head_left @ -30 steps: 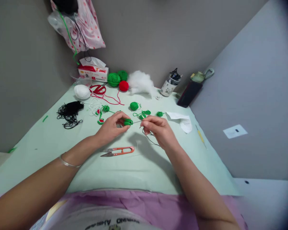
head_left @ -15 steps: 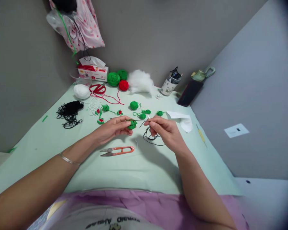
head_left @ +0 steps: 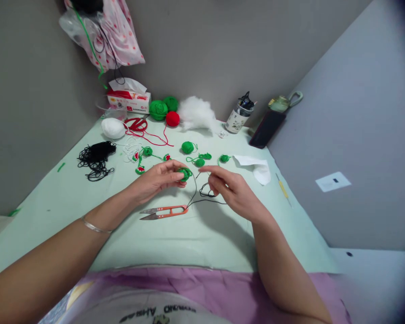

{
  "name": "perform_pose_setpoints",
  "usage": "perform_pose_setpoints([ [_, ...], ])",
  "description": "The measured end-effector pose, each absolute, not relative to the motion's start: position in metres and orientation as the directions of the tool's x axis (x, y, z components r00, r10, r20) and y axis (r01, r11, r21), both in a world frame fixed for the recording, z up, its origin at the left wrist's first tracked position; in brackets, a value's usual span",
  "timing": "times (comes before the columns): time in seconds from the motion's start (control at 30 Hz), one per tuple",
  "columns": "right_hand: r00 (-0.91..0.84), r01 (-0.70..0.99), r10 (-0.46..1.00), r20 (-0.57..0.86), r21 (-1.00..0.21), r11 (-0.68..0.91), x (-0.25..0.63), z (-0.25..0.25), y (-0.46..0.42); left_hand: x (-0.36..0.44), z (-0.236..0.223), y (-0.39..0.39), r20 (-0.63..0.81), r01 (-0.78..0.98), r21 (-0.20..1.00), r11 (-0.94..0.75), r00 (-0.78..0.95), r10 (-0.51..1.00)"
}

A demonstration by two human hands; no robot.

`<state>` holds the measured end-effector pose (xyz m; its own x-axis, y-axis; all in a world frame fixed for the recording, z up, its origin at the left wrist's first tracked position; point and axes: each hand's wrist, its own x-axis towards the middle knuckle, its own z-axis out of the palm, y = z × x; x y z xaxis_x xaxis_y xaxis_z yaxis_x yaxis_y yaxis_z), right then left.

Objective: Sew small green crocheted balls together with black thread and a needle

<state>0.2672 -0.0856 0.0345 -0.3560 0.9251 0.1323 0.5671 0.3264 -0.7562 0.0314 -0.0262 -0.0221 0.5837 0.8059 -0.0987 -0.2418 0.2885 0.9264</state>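
Observation:
A small green crocheted ball (head_left: 185, 174) sits between the thumb and fingers of my left hand (head_left: 158, 177), which is closed round it. From it a dark strand of yarn (head_left: 195, 189) hangs slack to the handle of the orange thread snips (head_left: 170, 210) lying below. The black yarn runs on rightward beneath my right hand (head_left: 230, 189). That hand hovers just right of the ball, its index finger stretched out and the thumb closed against the other curled fingers. Whatever these fingers pinch is hidden. A short dark yarn end shows by the index fingertip.
Green crocheted pieces (head_left: 187, 147) lie beyond my hands, with red-and-white trimmed ones (head_left: 140, 170) at left. Around them are black yarn (head_left: 96, 157), white yarn (head_left: 113, 128), stuffing (head_left: 197, 114), a tissue box (head_left: 130, 100), a pen cup (head_left: 236, 119), a phone (head_left: 267, 129) and a crochet hook (head_left: 283, 189).
The dark strand was taut between the ball and my right hand; now it droops to the snips. My right index finger has straightened. My left hand still holds the ball.

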Motion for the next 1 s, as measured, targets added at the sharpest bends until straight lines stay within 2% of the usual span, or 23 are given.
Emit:
perform_pose_setpoints([
  [0.2, -0.213, 0.543, 0.936, 0.279, -0.763, 0.351, 0.260, 0.021, -0.083, 0.032, -0.027, -0.025, -0.082, -0.148, 0.969, 0.196, 0.555, 0.828],
  [0.33, -0.252, 0.628, 0.844, 0.473, -0.584, 0.515, 0.251, 0.015, -0.083, 0.032, -0.028, -0.026, -0.105, -0.116, 0.973, 0.198, 0.544, 0.832],
  [0.43, -0.290, 0.693, 0.789, 0.542, -0.449, 0.564, 0.247, 0.010, -0.083, 0.033, -0.025, -0.028, -0.105, -0.106, 0.976, 0.190, 0.536, 0.838],
  [0.57, -0.335, 0.741, 0.797, 0.503, -0.382, 0.552, 0.246, 0.008, -0.084, 0.035, -0.022, -0.029, -0.102, -0.099, 0.979, 0.178, 0.520, 0.848],
  [0.9, -0.356, 0.767, 0.809, 0.467, -0.349, 0.539, 0.244, 0.011, -0.087, 0.033, -0.025, -0.029, -0.068, -0.049, 0.993, 0.107, 0.500, 0.864],
  [1.0, -0.363, 0.733, 0.805, 0.469, -0.389, 0.557, 0.241, 0.007, -0.086, 0.036, -0.027, -0.031, -0.039, -0.035, 0.997, 0.065, 0.500, 0.865],
])
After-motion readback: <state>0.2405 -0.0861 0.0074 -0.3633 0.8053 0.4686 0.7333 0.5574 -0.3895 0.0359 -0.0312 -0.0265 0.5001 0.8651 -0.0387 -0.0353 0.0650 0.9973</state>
